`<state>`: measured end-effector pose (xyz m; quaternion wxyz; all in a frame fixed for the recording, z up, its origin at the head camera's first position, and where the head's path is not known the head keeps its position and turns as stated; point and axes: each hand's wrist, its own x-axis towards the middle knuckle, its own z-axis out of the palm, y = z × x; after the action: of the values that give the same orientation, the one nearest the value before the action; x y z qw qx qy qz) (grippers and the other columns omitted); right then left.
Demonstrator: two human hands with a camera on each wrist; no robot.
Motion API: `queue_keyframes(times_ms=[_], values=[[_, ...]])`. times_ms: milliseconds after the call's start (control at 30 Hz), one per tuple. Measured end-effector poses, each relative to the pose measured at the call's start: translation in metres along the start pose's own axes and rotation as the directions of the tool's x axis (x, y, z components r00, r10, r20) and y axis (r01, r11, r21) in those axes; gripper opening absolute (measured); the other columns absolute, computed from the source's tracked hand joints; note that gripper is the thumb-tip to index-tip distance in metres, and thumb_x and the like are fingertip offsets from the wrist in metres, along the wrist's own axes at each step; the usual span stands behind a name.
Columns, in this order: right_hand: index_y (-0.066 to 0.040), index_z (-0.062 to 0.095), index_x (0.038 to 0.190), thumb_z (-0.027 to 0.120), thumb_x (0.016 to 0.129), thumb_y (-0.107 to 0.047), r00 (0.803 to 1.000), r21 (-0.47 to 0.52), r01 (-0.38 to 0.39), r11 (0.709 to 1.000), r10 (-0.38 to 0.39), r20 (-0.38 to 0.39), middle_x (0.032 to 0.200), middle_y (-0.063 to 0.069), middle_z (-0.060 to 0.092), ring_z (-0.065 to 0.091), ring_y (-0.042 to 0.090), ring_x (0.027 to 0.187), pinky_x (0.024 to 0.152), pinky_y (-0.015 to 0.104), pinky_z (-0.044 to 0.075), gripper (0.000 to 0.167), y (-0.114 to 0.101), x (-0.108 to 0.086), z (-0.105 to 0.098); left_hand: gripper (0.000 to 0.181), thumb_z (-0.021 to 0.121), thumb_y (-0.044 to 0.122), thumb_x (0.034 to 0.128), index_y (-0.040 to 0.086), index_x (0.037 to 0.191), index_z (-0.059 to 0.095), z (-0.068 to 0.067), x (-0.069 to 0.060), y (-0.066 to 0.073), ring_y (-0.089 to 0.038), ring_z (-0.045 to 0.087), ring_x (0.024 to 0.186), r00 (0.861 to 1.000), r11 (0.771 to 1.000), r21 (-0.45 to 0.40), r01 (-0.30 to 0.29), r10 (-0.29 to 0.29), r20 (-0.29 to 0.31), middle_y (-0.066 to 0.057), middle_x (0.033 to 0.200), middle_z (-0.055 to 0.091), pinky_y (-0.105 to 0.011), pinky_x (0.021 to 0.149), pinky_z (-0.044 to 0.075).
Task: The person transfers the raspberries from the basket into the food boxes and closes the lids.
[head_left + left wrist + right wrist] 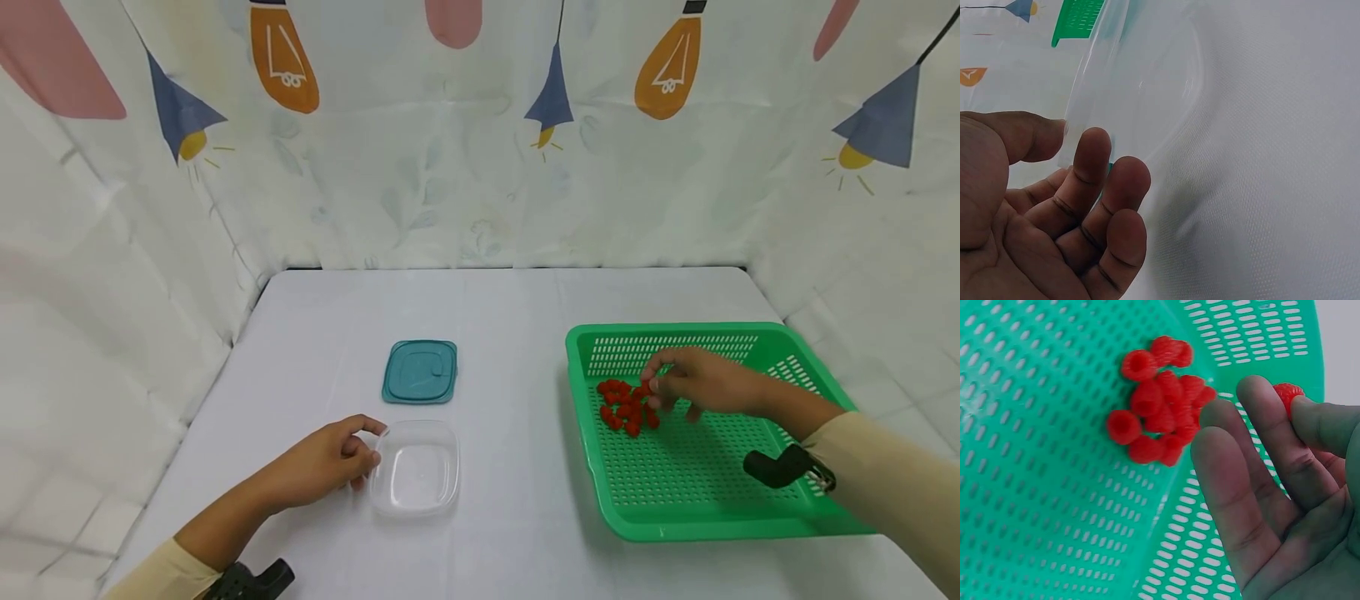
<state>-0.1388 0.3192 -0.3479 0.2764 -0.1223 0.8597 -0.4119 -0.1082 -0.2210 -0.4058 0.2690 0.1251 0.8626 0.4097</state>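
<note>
Between the thumb and a finger of my right hand (1285, 506) is a raspberry (1288, 395), pinched above the green basket (697, 483). The other fingers of that hand extend loosely. A cluster of red raspberries (622, 408) lies in the basket's left part, just beside the hand. On the left side of the table, my left hand (337, 458) grips the left rim of a clear plastic container (416, 479) with thumb and fingertips. The container stands upright with its top uncovered, and no raspberries show in it. Its wall (1141, 87) fills the upper left wrist view.
A teal lid (420, 372) lies flat behind the container. White cloth covers the table (510, 350), and a printed curtain (465, 167) hangs along its back and sides. The basket's raised rim (675, 328) surrounds the raspberries.
</note>
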Motion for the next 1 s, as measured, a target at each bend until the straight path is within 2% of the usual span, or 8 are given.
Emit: queue_keyframes(times_ms=[233,500,767,1000], values=[[0.000,0.055,0.126,0.054,0.108,-0.019,1.000,0.042,-0.013,0.999,0.013,-0.002,0.103,0.018,0.072,0.069,0.035,0.095,0.066,0.047,0.057,0.026,-0.014,0.004,-0.004,0.044,0.065,0.019,0.1000,0.001,0.138,0.051,0.000,-0.001,0.003,-0.025,0.059,0.075,1.000,1.000,-0.002,0.003,-0.003,-0.004,-0.006,0.078,0.067,-0.031,0.064,0.049],[-0.003,0.057,0.125,0.056,0.107,-0.020,1.000,0.064,-0.029,0.998,0.029,-0.006,0.105,0.018,0.072,0.069,0.034,0.096,0.070,0.049,0.058,0.025,-0.031,0.013,-0.002,0.045,0.066,0.020,0.0997,0.001,0.138,0.051,0.000,-0.002,0.003,-0.025,0.060,0.075,1.000,1.000,-0.014,0.007,-0.007,-0.003,-0.005,0.078,0.067,-0.032,0.064,0.049],[-0.001,0.057,0.123,0.055,0.107,-0.018,0.999,0.059,0.027,0.998,-0.028,0.023,0.106,0.021,0.071,0.069,0.037,0.098,0.072,0.054,0.058,0.023,-0.049,0.023,0.003,0.044,0.065,0.020,0.0998,0.000,0.137,0.051,0.001,-0.003,0.003,-0.025,0.060,0.076,1.000,1.000,-0.015,0.005,-0.005,-0.009,-0.005,0.078,0.067,-0.032,0.065,0.050],[-0.003,0.059,0.122,0.055,0.107,-0.022,0.998,0.066,0.051,0.997,-0.053,0.040,0.105,0.016,0.073,0.070,0.034,0.099,0.073,0.054,0.058,0.025,-0.067,0.034,0.007,0.043,0.064,0.020,0.1008,0.000,0.137,0.051,0.001,-0.002,0.000,-0.025,0.061,0.075,1.000,1.000,-0.005,-0.015,0.015,-0.010,-0.004,0.078,0.067,-0.032,0.065,0.051]])
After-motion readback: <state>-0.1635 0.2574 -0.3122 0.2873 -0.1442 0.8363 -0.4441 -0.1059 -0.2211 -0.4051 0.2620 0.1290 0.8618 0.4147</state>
